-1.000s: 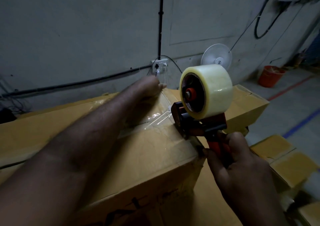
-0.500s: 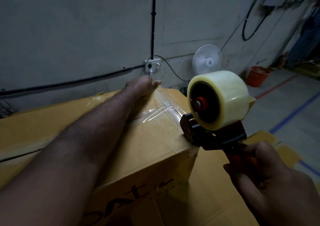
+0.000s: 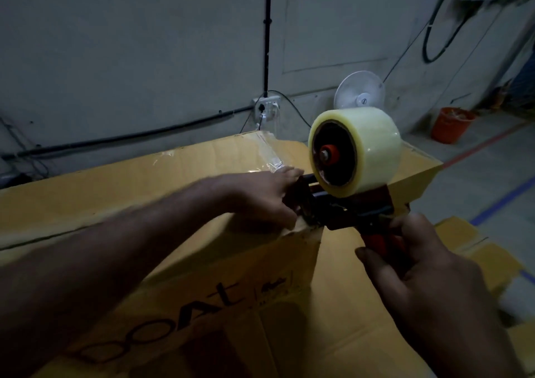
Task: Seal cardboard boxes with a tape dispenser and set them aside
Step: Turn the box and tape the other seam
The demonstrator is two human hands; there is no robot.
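One tape dispenser (image 3: 353, 181) (right hand (image 3: 428, 276) grips it) beside left hand (image 3: 260, 198).

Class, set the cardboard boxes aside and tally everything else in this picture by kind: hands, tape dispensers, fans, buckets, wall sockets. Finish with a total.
hands: 2 (left hand, right hand)
tape dispenser: 1
fan: 1
bucket: 1
wall socket: 1
total: 6

Bare left hand (image 3: 262, 196), bare right hand (image 3: 421, 270).

The floor (image 3: 477, 181) carries cardboard boxes (image 3: 489, 259); an orange bucket (image 3: 451, 124).
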